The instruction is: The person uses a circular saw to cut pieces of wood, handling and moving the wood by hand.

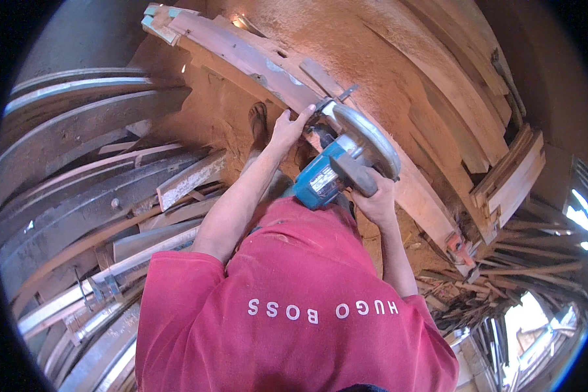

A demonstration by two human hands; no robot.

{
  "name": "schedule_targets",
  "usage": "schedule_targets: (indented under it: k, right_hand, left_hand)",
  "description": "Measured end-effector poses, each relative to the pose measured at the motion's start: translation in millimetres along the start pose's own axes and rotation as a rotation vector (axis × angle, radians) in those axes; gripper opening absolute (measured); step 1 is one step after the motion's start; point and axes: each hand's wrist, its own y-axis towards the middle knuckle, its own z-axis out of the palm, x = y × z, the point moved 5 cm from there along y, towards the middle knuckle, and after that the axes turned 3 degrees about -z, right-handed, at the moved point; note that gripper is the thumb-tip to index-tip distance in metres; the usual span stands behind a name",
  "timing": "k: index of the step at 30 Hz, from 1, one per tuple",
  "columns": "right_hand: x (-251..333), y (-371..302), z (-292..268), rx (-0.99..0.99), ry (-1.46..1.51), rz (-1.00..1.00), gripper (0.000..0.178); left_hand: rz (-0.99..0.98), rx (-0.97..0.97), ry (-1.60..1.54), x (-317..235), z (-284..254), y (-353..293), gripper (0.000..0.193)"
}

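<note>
My right hand point(377, 198) is wrapped round the rear handle of a blue circular saw point(321, 175) with a silver blade guard. The saw rests on a long wooden board point(238, 53) that runs from far left to near right. At the board's near edge, just left of the saw, is my left hand point(291, 129). Its thumb stretches toward the front of the saw's base, while the other fingers curl at the edge and are partly hidden. The blade itself cannot be seen. A small offcut point(320, 75) lies by the saw's front.
Long planks point(78, 117) are stacked at the left. More curved boards point(438, 98) lie on the far right, by a short stack of wood pieces point(513, 176). An orange-red clamp point(460, 248) sits at the board's near end. Sawdust point(333, 39) covers the ground; scrap sticks point(503, 294) pile up lower right.
</note>
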Motion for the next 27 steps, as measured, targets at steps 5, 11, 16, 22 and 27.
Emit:
schedule_targets:
  k: [5, 11, 16, 22, 27]
  right_hand:
    - [-14.8, 0.9, -3.9, 0.097, 0.062, -0.067, 0.045]
    - [-40.7, 3.1, -6.7, 0.111, 0.085, -0.148, 0.044]
    - [-45.7, 6.4, -3.8, 0.22, 0.08, -0.102, 0.048]
    - [-39.8, 7.6, -1.9, 0.237, 0.06, -0.144, 0.046]
    - [-39.6, 8.4, 1.4, 0.287, 0.115, -0.125, 0.043]
  left_hand:
    - [0.131, -0.188, -0.072, -0.4, 8.9, -0.5, 0.079]
    - [0.178, -0.371, 0.111, 29.5, 6.7, 22.3, 0.088]
    - [0.252, -0.417, 0.134, 31.1, 5.6, 22.4, 0.072]
    - [0.217, -0.329, 0.105, 20.5, 10.4, 13.3, 0.049]
    - [0.203, -0.321, 0.11, 18.6, 7.9, 9.8, 0.047]
